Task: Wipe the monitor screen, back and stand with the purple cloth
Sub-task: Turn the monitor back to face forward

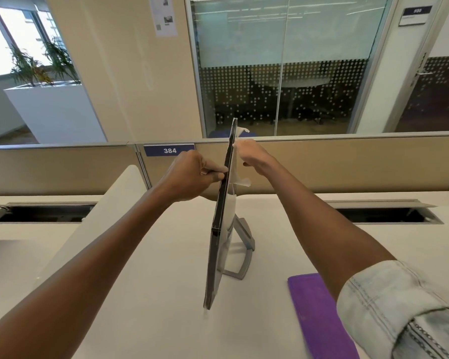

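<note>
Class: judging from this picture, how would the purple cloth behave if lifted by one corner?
The purple cloth lies flat and thin on the desk, so it would probably droop limply. It looks light. Its fabric surface probably grips well, unlikely to slip.

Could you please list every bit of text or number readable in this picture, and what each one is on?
"384": white digits on the blue plate on the desk partition.
Dark door sign, upper right: too blurred to read.
Paper notice on the wall: print too small to read.

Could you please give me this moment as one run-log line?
left hand: grips monitor edge | right hand: white wipe on monitor back | purple cloth: lying on desk, untouched
</note>
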Demonstrator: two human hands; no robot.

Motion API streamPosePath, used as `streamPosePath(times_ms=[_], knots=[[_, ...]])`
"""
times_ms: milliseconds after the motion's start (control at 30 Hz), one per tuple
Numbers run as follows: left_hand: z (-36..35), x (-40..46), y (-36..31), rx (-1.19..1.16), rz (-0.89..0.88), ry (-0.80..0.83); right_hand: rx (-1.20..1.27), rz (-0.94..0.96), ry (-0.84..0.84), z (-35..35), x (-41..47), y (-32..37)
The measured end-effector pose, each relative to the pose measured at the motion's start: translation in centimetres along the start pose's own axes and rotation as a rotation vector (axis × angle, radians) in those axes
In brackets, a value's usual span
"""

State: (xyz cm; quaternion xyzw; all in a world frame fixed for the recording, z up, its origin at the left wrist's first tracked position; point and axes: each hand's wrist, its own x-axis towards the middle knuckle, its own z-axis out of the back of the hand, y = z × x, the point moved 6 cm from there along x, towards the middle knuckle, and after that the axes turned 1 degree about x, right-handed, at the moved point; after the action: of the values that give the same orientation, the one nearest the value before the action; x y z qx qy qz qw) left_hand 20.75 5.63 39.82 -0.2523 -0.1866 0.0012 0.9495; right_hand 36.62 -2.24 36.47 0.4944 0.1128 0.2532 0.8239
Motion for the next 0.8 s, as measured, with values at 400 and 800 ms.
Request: streamPosePath(times_ms=[400, 800], knots=[[-1.1, 9.2, 2.5, 0.545, -0.130, 0.138, 0.128, 0.015, -0.031, -1.1, -6.8, -0.4], [-3.0, 12.5, 2.7, 0.787, -0.288, 0.251, -0.041, 0.041, 0.057, -2.2, -9.0, 1.7]])
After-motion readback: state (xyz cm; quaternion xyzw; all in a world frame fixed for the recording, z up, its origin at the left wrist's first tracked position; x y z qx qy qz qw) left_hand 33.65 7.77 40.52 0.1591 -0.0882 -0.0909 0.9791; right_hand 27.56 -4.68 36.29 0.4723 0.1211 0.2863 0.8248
